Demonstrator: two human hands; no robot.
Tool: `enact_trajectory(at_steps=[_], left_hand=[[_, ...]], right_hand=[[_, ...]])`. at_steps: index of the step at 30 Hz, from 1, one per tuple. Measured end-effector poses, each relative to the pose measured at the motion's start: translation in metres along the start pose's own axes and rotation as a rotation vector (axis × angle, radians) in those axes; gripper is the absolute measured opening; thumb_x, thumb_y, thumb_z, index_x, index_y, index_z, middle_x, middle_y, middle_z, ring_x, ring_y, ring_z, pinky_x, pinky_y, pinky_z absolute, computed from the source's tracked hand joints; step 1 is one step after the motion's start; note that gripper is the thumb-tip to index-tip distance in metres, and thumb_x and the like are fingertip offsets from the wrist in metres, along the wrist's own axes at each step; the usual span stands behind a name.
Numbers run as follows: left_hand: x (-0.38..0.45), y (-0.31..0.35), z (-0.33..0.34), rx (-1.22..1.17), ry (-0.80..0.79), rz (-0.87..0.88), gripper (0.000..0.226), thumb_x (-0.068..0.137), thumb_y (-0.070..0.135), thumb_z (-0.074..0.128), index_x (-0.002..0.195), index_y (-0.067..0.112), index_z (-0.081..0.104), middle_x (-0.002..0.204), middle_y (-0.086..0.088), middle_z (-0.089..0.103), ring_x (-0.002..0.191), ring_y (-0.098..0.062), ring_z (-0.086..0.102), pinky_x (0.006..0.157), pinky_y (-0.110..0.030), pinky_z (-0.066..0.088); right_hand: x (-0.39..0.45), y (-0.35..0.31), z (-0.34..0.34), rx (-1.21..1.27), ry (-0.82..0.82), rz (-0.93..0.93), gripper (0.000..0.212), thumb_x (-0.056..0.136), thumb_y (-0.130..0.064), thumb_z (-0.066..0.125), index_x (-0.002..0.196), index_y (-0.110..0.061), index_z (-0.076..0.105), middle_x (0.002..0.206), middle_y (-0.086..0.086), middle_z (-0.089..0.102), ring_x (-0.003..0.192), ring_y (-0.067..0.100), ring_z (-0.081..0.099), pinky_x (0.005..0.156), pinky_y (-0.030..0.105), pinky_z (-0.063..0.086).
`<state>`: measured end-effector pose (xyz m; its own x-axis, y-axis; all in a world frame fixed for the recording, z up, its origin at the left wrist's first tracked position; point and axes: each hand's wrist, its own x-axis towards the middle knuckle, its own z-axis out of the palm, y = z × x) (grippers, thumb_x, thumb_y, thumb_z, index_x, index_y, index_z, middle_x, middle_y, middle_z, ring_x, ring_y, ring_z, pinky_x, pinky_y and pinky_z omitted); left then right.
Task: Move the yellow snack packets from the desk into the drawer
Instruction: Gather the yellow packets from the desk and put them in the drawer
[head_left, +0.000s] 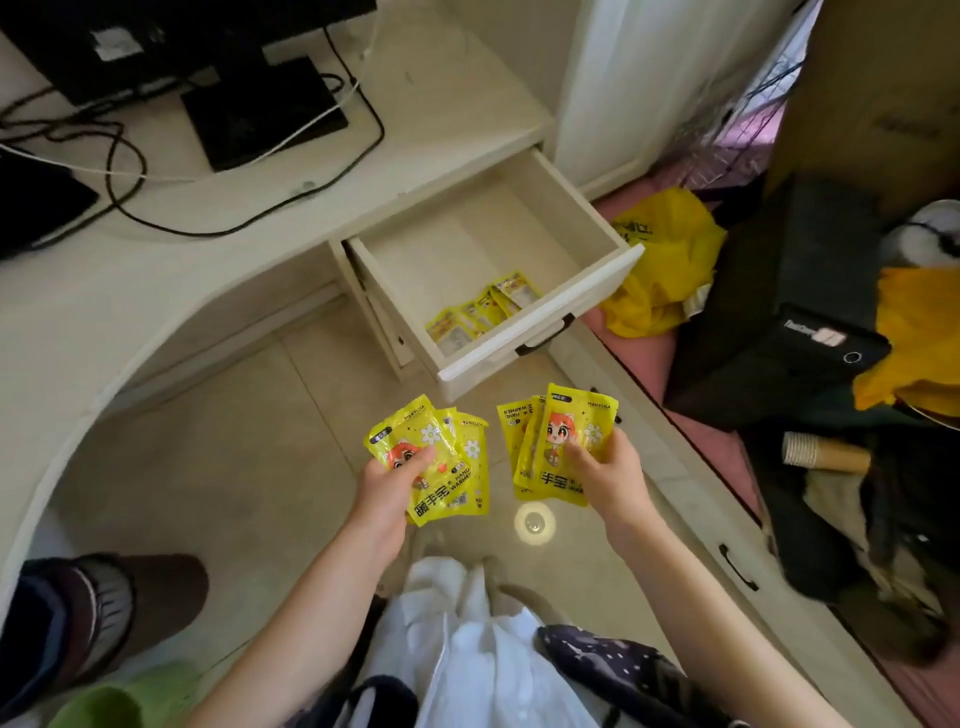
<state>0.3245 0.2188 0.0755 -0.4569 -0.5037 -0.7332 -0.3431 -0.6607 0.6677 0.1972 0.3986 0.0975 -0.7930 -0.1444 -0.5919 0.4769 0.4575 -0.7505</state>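
My left hand grips a fan of yellow packets printed with a cartoon fox and a daisy. My right hand holds a second small stack of the same yellow packets. Both stacks hover over the floor, just in front of the open cream drawer. Several more yellow packets lie inside the drawer along its front wall. The rest of the drawer floor is bare.
The cream desk curves round at the left, carrying a black monitor base and cables. A yellow plastic bag, a black box and clothes clutter the bed at the right. Slippers sit lower left.
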Motion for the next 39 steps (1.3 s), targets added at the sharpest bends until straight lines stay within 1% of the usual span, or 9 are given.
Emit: enact_trajectory(at_steps=[3,6,9,13,21,26,31,36,39], left_hand=[[0.015,0.012,0.026,0.019,-0.004,0.001,0.018,0.085,0.009,0.069,0.102,0.012,0.064,0.098,-0.007,0.072,0.086,-0.021,0.069,0.067,-0.036,0.058],[0.035,0.025,0.049,0.019,-0.015,-0.027,0.033,0.083,0.013,0.072,0.114,0.009,0.062,0.107,-0.011,0.071,0.1,-0.029,0.068,0.085,-0.052,0.055],[0.057,0.04,0.072,-0.003,-0.015,-0.043,0.034,0.083,0.012,0.072,0.116,0.008,0.063,0.11,-0.014,0.071,0.101,-0.032,0.068,0.088,-0.059,0.052],[0.094,0.066,0.1,-0.042,-0.008,-0.054,0.034,0.085,0.009,0.069,0.118,0.007,0.062,0.112,-0.016,0.069,0.102,-0.033,0.067,0.088,-0.059,0.052],[0.163,0.119,0.143,-0.115,0.035,-0.092,0.031,0.084,0.009,0.07,0.115,0.01,0.065,0.108,-0.015,0.071,0.095,-0.03,0.069,0.078,-0.046,0.057],[0.195,0.132,0.169,-0.136,0.108,-0.127,0.034,0.084,0.01,0.07,0.117,0.009,0.063,0.108,-0.014,0.07,0.096,-0.031,0.068,0.067,-0.039,0.058],[0.226,0.131,0.188,-0.192,0.182,-0.206,0.039,0.08,0.008,0.073,0.117,0.009,0.064,0.111,-0.018,0.069,0.099,-0.036,0.067,0.077,-0.055,0.056],[0.256,0.12,0.211,-0.191,0.28,-0.239,0.034,0.078,0.005,0.074,0.112,0.006,0.064,0.095,-0.011,0.07,0.072,-0.024,0.064,0.053,-0.03,0.053],[0.271,0.113,0.219,-0.18,0.336,-0.249,0.022,0.077,0.004,0.075,0.096,0.009,0.065,0.086,-0.007,0.068,0.069,-0.02,0.061,0.054,-0.027,0.05]], right_hand=[[0.018,-0.007,-0.019,0.03,0.029,0.021,0.02,0.093,-0.021,0.059,0.111,-0.015,0.053,0.111,0.007,0.065,0.1,0.023,0.064,0.081,0.036,0.053],[0.042,-0.022,-0.032,0.057,0.047,0.02,0.021,0.093,-0.02,0.059,0.112,-0.015,0.054,0.111,0.006,0.065,0.1,0.023,0.065,0.08,0.036,0.054],[0.071,-0.045,-0.039,0.046,0.063,-0.01,0.02,0.091,-0.021,0.061,0.11,-0.016,0.055,0.112,0.006,0.065,0.099,0.022,0.065,0.082,0.038,0.055],[0.113,-0.085,-0.042,0.046,0.054,-0.058,0.021,0.091,-0.016,0.061,0.111,-0.015,0.055,0.107,0.005,0.065,0.091,0.018,0.065,0.073,0.032,0.054],[0.203,-0.154,-0.024,-0.087,0.008,-0.072,0.021,0.088,-0.021,0.065,0.105,-0.023,0.054,0.106,0.001,0.064,0.101,0.022,0.063,0.09,0.045,0.054],[0.253,-0.182,-0.017,-0.164,-0.054,-0.058,0.02,0.088,-0.022,0.066,0.104,-0.023,0.055,0.108,0.005,0.067,0.099,0.024,0.066,0.089,0.048,0.055],[0.305,-0.202,-0.008,-0.336,-0.151,-0.104,0.027,0.086,-0.022,0.066,0.112,-0.016,0.058,0.104,0.005,0.07,0.094,0.024,0.068,0.084,0.048,0.057],[0.358,-0.218,0.004,-0.502,-0.265,-0.133,0.024,0.092,-0.022,0.061,0.113,-0.012,0.054,0.1,0.001,0.064,0.087,0.017,0.062,0.062,0.022,0.05],[0.382,-0.212,0.013,-0.604,-0.297,-0.125,0.025,0.092,-0.026,0.061,0.113,-0.013,0.055,0.104,0.001,0.066,0.095,0.021,0.065,0.074,0.031,0.053]])
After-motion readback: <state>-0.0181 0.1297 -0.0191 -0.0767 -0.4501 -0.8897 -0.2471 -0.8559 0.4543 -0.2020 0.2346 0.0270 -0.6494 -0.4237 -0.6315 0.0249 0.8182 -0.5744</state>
